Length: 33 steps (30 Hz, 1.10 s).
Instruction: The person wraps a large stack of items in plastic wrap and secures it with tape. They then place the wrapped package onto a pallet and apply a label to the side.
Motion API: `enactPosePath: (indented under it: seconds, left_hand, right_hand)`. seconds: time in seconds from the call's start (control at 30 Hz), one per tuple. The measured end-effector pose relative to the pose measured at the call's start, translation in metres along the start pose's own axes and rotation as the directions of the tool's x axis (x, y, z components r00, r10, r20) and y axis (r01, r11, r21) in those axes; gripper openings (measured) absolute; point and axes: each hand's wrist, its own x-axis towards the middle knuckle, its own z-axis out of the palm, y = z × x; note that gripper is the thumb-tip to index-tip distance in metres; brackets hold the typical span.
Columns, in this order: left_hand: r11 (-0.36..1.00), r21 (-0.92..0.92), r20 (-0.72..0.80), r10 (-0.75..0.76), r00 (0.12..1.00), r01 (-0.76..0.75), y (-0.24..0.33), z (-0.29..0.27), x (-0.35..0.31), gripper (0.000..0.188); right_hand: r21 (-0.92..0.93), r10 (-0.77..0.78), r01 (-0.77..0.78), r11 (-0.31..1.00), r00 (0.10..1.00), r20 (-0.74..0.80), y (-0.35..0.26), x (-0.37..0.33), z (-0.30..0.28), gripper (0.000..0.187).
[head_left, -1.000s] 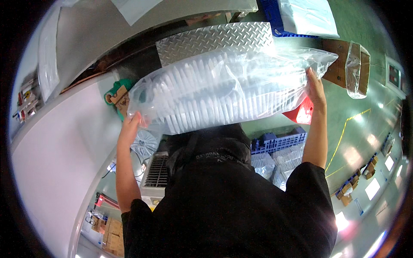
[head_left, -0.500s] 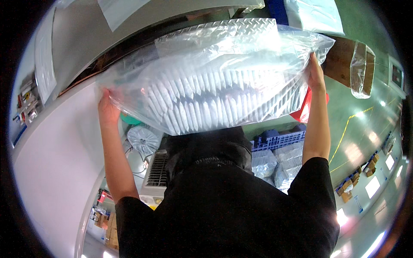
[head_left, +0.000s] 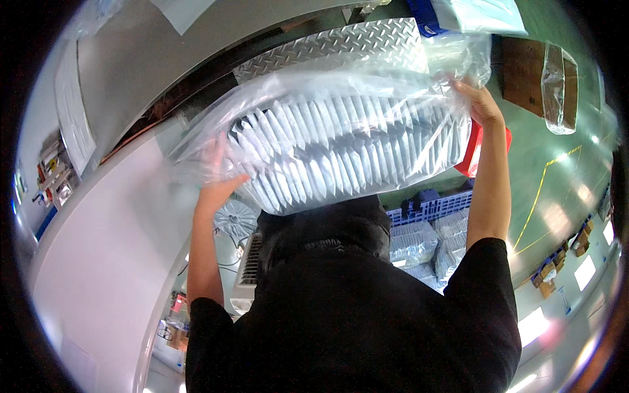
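A large clear plastic bag (head_left: 314,82) is held up in front of my body, tilted slightly. Inside it, many thin white packets (head_left: 341,164) stand on edge in two rows. My left hand (head_left: 221,190) is closed on the bag's left end, its thumb showing beside the packets and its other fingers behind loose film. At the bag's right end my right hand (head_left: 481,103) pinches the gathered plastic near the last packets. Slack film spreads beyond both hands.
A tread-patterned metal plate (head_left: 341,47) lies beyond the bag. A white curved surface (head_left: 98,242) fills the left. A cardboard box (head_left: 524,75) and a red object (head_left: 473,150) stand right. Near my body, a blue crate (head_left: 436,208) sits by more bagged packets (head_left: 413,245).
My left hand has moved inward and nearer, up against the packets. My right hand has gathered the bag's right end. The packets now sit closer together and show more clearly.
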Motion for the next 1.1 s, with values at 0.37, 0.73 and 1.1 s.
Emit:
enactPosePath:
  seconds: [0.37,0.73,1.1]
  left_hand:
    - [0.253,-0.873,0.422,-0.038,0.906,0.418,-0.071,-0.011,0.012,0.045]
    - [0.149,-0.983,0.034,-0.426,0.904,0.107,-0.064,-0.020,0.044,0.031]
    - [0.503,-0.496,0.039,-0.802,0.597,0.708,-0.136,0.055,0.098,0.057]
  right_hand:
    - [0.252,-0.002,0.122,0.960,0.904,-0.428,0.022,0.005,-0.005,0.062]
    - [-0.206,-0.101,0.024,0.978,0.924,-0.370,0.028,0.070,-0.037,0.041]
    - [-0.351,0.129,-0.433,0.830,0.762,-0.635,0.110,0.112,-0.074,0.039]
